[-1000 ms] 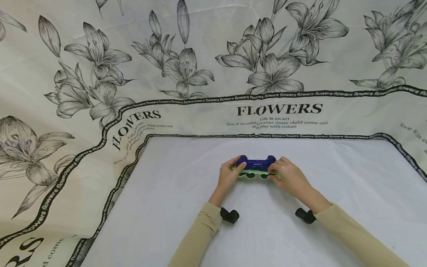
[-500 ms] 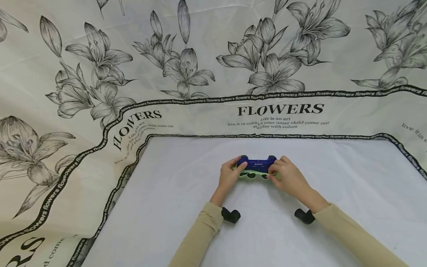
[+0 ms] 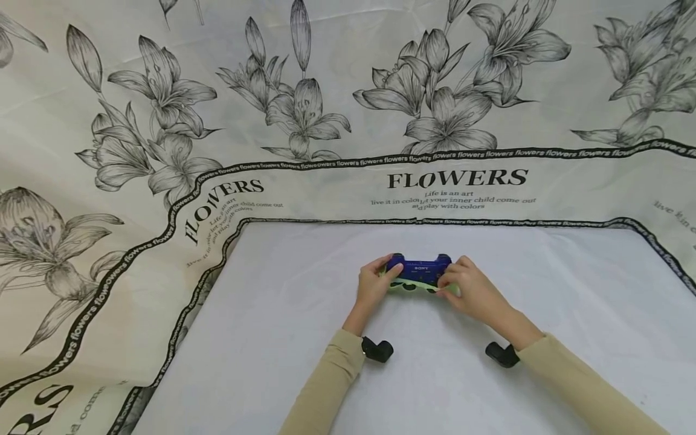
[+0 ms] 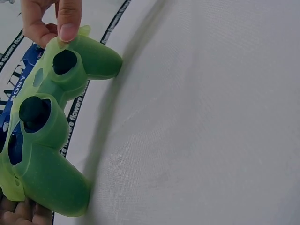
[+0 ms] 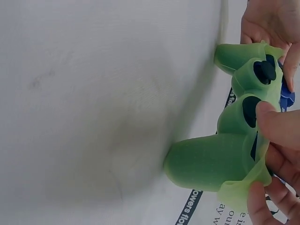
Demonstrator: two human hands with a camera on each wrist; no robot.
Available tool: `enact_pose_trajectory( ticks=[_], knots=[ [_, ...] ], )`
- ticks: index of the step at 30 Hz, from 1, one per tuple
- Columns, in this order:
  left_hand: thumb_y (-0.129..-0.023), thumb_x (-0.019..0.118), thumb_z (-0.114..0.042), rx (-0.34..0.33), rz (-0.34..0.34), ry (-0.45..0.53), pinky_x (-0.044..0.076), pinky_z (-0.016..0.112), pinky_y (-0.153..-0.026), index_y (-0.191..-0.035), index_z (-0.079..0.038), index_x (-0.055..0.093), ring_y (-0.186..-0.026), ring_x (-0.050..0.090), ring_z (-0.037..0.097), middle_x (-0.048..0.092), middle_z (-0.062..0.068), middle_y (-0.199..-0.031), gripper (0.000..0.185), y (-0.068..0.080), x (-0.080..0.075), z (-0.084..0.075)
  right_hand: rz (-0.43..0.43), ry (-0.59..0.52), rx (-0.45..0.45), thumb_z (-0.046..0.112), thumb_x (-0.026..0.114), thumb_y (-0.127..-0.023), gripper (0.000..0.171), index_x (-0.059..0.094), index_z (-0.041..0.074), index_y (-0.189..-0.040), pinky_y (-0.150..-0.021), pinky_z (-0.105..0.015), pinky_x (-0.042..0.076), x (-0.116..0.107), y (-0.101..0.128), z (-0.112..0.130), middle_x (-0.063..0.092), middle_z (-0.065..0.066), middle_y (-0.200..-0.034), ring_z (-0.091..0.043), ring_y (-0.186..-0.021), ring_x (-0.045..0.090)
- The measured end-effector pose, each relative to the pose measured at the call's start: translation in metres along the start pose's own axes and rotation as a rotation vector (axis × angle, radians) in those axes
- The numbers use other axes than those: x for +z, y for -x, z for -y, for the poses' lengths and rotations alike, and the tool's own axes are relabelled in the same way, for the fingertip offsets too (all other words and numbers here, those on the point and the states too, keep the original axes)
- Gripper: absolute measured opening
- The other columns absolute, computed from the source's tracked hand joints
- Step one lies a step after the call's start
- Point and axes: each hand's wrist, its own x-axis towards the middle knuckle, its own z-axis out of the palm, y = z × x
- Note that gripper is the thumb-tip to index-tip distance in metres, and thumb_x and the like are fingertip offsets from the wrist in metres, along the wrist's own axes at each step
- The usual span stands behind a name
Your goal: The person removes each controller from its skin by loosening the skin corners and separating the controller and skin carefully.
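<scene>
**Soft green skin on a hard blue controller**

While both hands hold it just above the white surface (image 3: 283,338), the blue controller (image 3: 418,269) sits near the middle of the cloth, half dressed in a green silicone cover (image 4: 51,154). The left hand (image 3: 374,287) curls round the left handle, and the right hand (image 3: 472,290) pinches the loose edge of the cover at the other handle, thumb resting by a thumbstick hole.

By the look of it, the controller is light and rigid, its plastic shell smooth enough to slip, while the cover is thin, stretchy and grippy, likely to tear only if pulled hard at the cut-outs. The handles seem the safest place to hold, and the cover's free rim (image 5: 241,187) the place to pull.

Behind the surface hangs a pale backdrop (image 3: 163,90) printed with grey lilies and the word FLOWERS.
</scene>
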Motion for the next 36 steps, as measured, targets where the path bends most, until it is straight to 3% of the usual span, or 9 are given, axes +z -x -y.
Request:
enact_pose_trajectory(
  ticks=[9,19,29,36],
  knots=[
    [-0.085,0.074,-0.021,0.032,-0.019,0.013,0.05,0.035,-0.098,-0.118,-0.003,0.068,-0.115,0.063,0.023,0.068,0.012,-0.12,0.038,0.0,0.004,0.003,0.047,0.014,-0.053,0.005,0.082,-0.071,0.019,0.075,0.009,-0.088,-0.074,-0.036,0.05,-0.003,0.008,-0.006,0.064,0.002,-0.086,-0.016,-0.086,0.048],
    [-0.085,0.073,-0.024,-0.002,0.007,0.02,0.052,0.033,-0.094,-0.118,-0.006,0.068,-0.111,0.065,0.021,0.069,0.011,-0.118,0.038,0.001,0.003,0.006,-0.041,-0.024,-0.033,0.01,0.083,-0.072,0.016,0.07,0.018,-0.076,-0.066,-0.03,0.047,0.006,0.01,-0.009,0.062,0.008,-0.078,-0.007,-0.079,0.042],
    [-0.085,0.074,-0.026,-0.045,0.044,0.012,0.052,0.031,-0.094,-0.12,-0.008,0.068,-0.109,0.065,0.018,0.069,0.009,-0.119,0.04,-0.005,-0.004,0.001,0.01,0.064,-0.115,0.009,0.083,-0.071,0.015,0.073,0.015,-0.079,-0.063,-0.027,0.053,0.002,0.007,-0.013,0.065,0.008,-0.079,-0.008,-0.077,0.05],
    [-0.084,0.074,-0.026,-0.053,0.062,0.002,0.054,0.028,-0.091,-0.12,-0.008,0.068,-0.108,0.067,0.019,0.069,0.01,-0.118,0.04,-0.01,-0.008,-0.001,-0.02,0.12,-0.191,0.009,0.083,-0.069,0.015,0.074,0.017,-0.078,-0.055,-0.024,0.052,0.001,0.007,-0.017,0.065,0.01,-0.075,-0.007,-0.071,0.053]
  ],
)
